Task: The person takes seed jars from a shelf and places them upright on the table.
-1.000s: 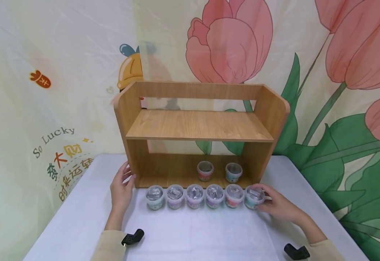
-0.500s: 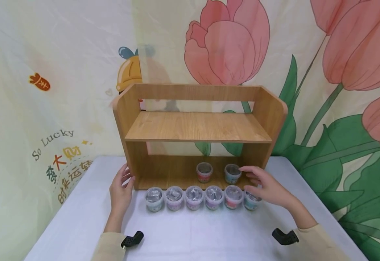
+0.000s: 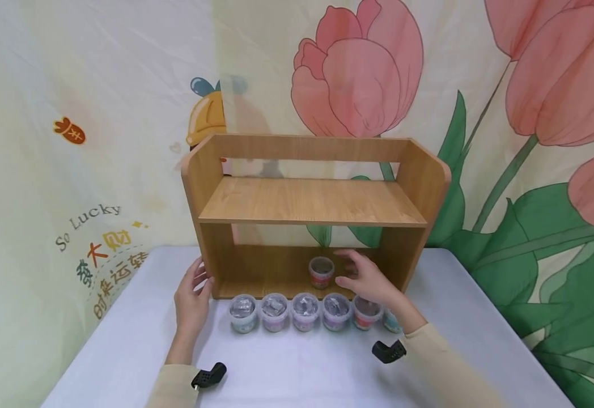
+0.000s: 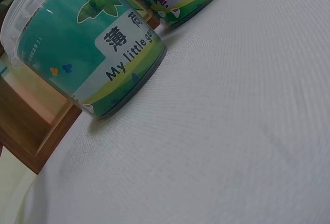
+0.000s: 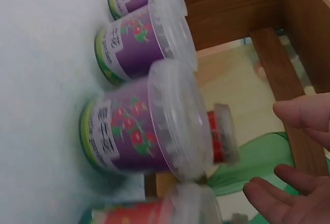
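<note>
My right hand (image 3: 370,280) reaches over the front row, its thumb and fingers spread just right of a red-labelled plastic cup (image 3: 321,273) on the lower shelf. In the right wrist view, the fingers (image 5: 304,113) are parted with nothing between them. A second cup on that shelf is hidden behind this hand. My left hand (image 3: 193,294) rests with its fingertips at the left side panel of the wooden shelf unit (image 3: 312,201). Nearest to it stands a green mint-labelled cup (image 4: 87,43), first in the front row.
Clear-lidded cups line the table (image 3: 302,368) along the shelf's front edge: purple-labelled cups (image 5: 136,123), a red one (image 3: 367,311) and a blue-green one (image 3: 391,321) partly behind my right wrist. The upper board (image 3: 312,201) overhangs the lower shelf. A tulip-printed cloth (image 3: 572,226) hangs behind.
My right hand has let go of the blue-green cup at the row's right end, then moved up and left over the row to beside the red cup. My left hand has stayed in place.
</note>
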A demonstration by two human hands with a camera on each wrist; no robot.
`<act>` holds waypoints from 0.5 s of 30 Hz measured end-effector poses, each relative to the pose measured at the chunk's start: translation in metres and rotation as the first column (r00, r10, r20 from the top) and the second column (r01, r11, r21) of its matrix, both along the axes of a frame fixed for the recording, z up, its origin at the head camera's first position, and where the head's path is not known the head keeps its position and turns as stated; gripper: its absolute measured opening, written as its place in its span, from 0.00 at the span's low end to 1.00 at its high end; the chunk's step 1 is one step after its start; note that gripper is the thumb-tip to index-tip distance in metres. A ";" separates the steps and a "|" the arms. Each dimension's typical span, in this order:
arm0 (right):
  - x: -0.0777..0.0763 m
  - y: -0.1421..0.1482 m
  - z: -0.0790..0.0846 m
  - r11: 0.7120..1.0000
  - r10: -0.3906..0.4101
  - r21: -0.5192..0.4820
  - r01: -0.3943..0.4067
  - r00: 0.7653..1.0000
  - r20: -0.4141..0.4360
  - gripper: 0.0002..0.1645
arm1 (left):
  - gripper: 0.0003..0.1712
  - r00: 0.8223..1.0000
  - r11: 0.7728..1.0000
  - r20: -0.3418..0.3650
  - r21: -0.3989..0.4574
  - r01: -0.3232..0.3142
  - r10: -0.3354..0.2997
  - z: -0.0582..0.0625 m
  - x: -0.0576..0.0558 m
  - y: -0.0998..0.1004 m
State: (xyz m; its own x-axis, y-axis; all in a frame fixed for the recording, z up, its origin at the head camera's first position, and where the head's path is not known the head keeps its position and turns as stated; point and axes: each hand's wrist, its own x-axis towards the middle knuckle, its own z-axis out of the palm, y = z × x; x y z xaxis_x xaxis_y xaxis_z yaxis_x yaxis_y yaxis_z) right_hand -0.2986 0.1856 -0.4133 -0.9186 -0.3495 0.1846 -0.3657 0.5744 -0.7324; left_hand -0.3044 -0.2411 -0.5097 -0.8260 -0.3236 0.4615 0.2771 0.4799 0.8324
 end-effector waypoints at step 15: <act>-0.034 -0.038 -0.027 0.997 0.007 0.080 0.000 0.996 -0.087 0.37 | 0.38 1.000 1.000 0.021 0.004 -0.001 0.001 -0.001 -0.001 0.000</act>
State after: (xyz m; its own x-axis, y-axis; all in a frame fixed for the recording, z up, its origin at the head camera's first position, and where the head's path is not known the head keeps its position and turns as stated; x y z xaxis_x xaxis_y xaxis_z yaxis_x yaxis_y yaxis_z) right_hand -0.3331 0.1473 -0.4402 -0.8987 -0.3699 0.2354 -0.4287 0.6282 -0.6493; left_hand -0.3054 -0.2409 -0.5109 -0.8356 -0.3258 0.4424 0.2589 0.4767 0.8401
